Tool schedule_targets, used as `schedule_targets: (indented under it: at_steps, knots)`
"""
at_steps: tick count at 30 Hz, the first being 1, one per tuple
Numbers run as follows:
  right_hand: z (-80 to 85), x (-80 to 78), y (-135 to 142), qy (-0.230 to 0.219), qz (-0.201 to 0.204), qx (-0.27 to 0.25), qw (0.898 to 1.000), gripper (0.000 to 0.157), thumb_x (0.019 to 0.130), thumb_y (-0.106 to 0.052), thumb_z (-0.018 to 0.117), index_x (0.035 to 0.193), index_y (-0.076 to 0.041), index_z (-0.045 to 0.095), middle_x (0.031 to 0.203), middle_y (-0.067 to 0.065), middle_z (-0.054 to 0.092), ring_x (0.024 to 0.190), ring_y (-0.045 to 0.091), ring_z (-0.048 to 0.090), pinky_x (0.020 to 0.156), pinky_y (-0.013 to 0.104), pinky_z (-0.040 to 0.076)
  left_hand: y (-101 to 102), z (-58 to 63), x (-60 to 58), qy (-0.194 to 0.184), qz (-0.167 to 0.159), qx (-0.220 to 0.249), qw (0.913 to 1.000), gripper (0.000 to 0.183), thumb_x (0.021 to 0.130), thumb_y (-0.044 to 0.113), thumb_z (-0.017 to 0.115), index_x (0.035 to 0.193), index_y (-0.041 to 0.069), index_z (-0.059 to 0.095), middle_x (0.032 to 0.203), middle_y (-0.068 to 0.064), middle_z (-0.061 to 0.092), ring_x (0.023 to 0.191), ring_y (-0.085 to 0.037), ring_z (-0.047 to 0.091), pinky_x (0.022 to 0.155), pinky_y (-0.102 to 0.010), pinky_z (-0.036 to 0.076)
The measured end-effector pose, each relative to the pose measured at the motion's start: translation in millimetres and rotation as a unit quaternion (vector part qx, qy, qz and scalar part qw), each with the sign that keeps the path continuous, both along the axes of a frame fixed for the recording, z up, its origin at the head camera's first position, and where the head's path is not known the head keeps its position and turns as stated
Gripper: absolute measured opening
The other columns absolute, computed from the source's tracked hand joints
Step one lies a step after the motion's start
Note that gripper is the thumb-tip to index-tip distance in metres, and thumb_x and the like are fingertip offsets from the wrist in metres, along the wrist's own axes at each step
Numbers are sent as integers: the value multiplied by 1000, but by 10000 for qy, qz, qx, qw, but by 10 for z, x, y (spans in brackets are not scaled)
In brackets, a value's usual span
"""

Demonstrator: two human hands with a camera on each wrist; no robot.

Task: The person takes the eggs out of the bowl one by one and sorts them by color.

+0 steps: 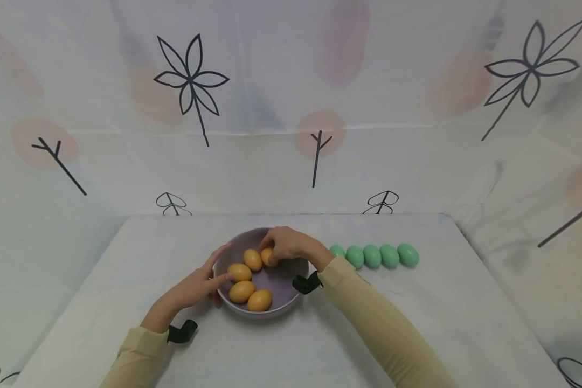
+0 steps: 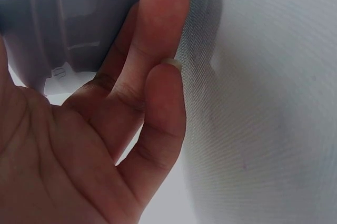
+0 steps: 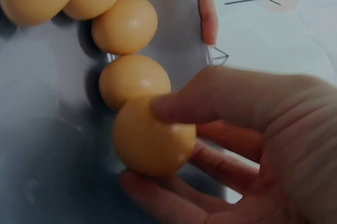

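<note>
A round purple-grey bowl (image 1: 282, 283) stands on the table with several orange-yellow eggs (image 1: 242, 291) along its left side. My right hand (image 1: 291, 243) reaches into the bowl from the far right and pinches one of these eggs (image 3: 152, 139) between thumb and fingers, against the neighbouring egg (image 3: 134, 80). At the bowl's left rim, my left hand (image 1: 197, 284) holds on, its thumb over the edge near an egg and other fingers (image 2: 160, 24) along the outer wall. The fingertips on the held egg's far side are partly hidden in the head view.
Several green eggs (image 1: 372, 256) lie in a row on the white-covered table (image 1: 252, 355), right of the bowl; my right forearm partly covers the leftmost. A patterned cloth (image 1: 271, 178) rises behind the table and along both sides.
</note>
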State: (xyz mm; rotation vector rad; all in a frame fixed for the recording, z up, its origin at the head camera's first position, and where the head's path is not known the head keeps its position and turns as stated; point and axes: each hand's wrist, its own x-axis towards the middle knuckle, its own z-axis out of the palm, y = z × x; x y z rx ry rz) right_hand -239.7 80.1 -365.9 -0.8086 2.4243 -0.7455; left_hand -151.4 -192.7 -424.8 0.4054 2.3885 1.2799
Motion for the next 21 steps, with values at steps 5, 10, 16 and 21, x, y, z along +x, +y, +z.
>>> schedule_targets:
  at_steps: [5,10,16,21]
  knots:
    - [56,28,62,-48,20,-355,9994,45,78,-10,75,122,-17,72,125,-2,61,106,16,52,93,36,42,0,-11,-5,-2,18,-34,10000,72,104,43,51,159,38,4,79,-10,67,68,-27,65,74,-41,47]
    - [121,83,161,-167,-2,-852,9962,45,78,-11,74,123,-18,71,121,-5,63,104,16,55,92,37,43,8,-15,0,-30,18,-4,10000,73,104,43,51,159,37,3,79,-10,67,68,-28,65,73,-42,48]
    - [185,125,322,-152,-189,-1271,9916,45,83,-14,74,127,-16,69,131,-3,60,110,19,57,92,36,47,5,-20,-3,-18,29,32,10000,73,103,42,52,158,38,4,82,-11,65,67,-28,65,72,-41,48]
    - [229,182,513,-75,-444,-1570,9866,45,84,-17,74,129,-15,67,133,-4,59,120,25,56,93,39,48,-6,-25,-7,141,37,14,9999,71,104,42,52,159,37,8,81,-11,64,66,-27,64,69,-41,48]
